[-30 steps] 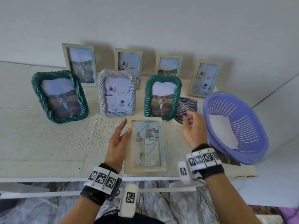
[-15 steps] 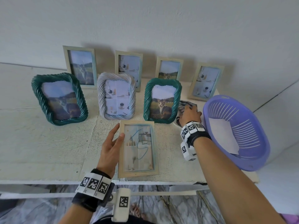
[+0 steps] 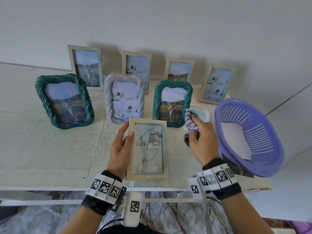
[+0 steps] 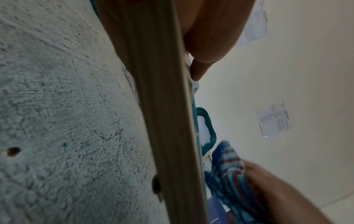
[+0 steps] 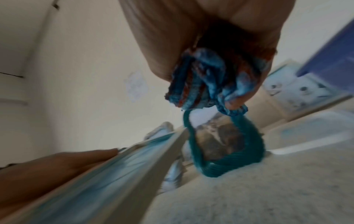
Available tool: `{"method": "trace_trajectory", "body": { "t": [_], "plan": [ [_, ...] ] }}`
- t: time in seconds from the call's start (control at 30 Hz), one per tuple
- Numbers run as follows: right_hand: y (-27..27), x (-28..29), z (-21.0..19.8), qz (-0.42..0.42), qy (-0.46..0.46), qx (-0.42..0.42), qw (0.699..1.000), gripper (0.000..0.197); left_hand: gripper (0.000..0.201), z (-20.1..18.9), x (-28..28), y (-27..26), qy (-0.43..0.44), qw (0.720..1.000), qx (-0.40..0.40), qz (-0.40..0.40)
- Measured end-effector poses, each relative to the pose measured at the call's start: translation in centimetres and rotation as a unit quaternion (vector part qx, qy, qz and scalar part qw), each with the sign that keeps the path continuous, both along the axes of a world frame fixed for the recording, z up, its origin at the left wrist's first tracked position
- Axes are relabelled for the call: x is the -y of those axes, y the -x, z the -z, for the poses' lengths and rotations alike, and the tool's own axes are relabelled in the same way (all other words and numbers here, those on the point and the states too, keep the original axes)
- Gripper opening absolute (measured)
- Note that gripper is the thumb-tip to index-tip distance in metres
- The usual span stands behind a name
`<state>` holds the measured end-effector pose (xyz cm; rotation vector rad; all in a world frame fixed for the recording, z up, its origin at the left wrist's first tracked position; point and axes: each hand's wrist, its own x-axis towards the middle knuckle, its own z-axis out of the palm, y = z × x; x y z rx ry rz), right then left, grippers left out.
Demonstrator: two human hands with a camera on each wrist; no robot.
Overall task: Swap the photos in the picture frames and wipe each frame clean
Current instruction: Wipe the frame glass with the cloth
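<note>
— What does the left hand [image 3: 120, 149] hold?

— A pale wooden frame [image 3: 147, 149], gripped by its left edge, thumb on the front, fingers behind. The frame hangs over the near part of the shelf [image 3: 50, 149], glass up, a blue scribble across it. The left wrist view shows its edge raised off the surface.

— And the right hand [image 3: 200, 141]?

— Fingers curled tight round a bunched striped cloth [image 3: 190, 122], blue, white and red, just right of the frame and apart from it.

— Where are the other frames?

— Seven stand upright. In front: a green twisted frame [image 3: 64, 100] at left, a white twisted one [image 3: 124, 97] in the middle, another green one [image 3: 172, 102] with a cat photo just behind the cloth. Four plain wooden frames lean at the wall [image 3: 152, 22] behind.

— Anything else?

— A purple basket [image 3: 249, 137] sits tilted at the right end, a white sheet inside. A clear dish [image 3: 200, 112] lies between it and the cat frame.
</note>
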<state>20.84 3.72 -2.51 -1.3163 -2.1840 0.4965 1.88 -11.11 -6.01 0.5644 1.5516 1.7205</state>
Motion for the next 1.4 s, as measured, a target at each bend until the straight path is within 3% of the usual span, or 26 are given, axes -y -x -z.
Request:
{"method": "trace_trajectory", "body": {
  "t": [0.07, 0.13, 0.23, 0.33, 0.43, 0.6, 0.8, 0.93, 1.17, 1.33, 1.4],
  "plan": [
    [0.6, 3.0, -0.8, -0.053, -0.023, -0.015, 0.998, 0.042, 0.04, 0.0, -0.1, -0.3, -0.006, 0.999, -0.038, -0.003],
    [1.6, 5.2, -1.1, -0.085, -0.037, 0.032, 0.995, 0.043, 0.041, 0.0, -0.2, -0.6, -0.015, 0.996, -0.086, 0.001],
    [3.4, 6.9, -0.9, -0.077, -0.042, 0.11, 0.99, 0.04, 0.047, 0.1, -0.4, -1.0, -0.013, 0.985, -0.171, -0.01],
    [4.7, 7.1, -0.5, -0.064, -0.025, 0.105, 0.992, 0.036, 0.048, -0.2, -0.4, -1.3, -0.035, 0.978, -0.206, -0.027],
    [5.4, 7.3, -0.4, -0.086, -0.007, 0.088, 0.992, 0.036, 0.046, -0.3, -0.3, -1.3, -0.045, 0.979, -0.197, -0.018],
    [4.7, 8.6, -1.1, -0.204, 0.022, 0.126, 0.971, 0.04, 0.045, 0.2, 0.4, 0.0, -0.03, 0.981, -0.192, -0.023],
    [5.8, 7.4, -2.4, -0.153, -0.03, 0.178, 0.972, 0.048, 0.046, -0.1, 0.4, -0.4, -0.054, 0.973, -0.22, -0.039],
    [5.6, 9.4, -2.4, -0.256, -0.014, 0.187, 0.948, 0.044, 0.045, -0.2, 0.2, 0.3, -0.059, 0.975, -0.213, -0.034],
    [6.7, 7.4, -3.1, -0.162, -0.047, 0.195, 0.966, 0.055, 0.044, -0.4, -0.6, -0.1, -0.054, 0.974, -0.216, -0.04],
    [5.8, 8.7, -3.4, -0.25, -0.005, 0.211, 0.945, 0.047, 0.044, -0.1, -0.7, 0.6, -0.058, 0.98, -0.183, -0.048],
    [5.3, 7.1, -3.6, -0.225, -0.008, 0.214, 0.951, 0.045, 0.046, -0.2, -0.5, 0.4, -0.063, 0.98, -0.183, -0.04]
  ]
}}
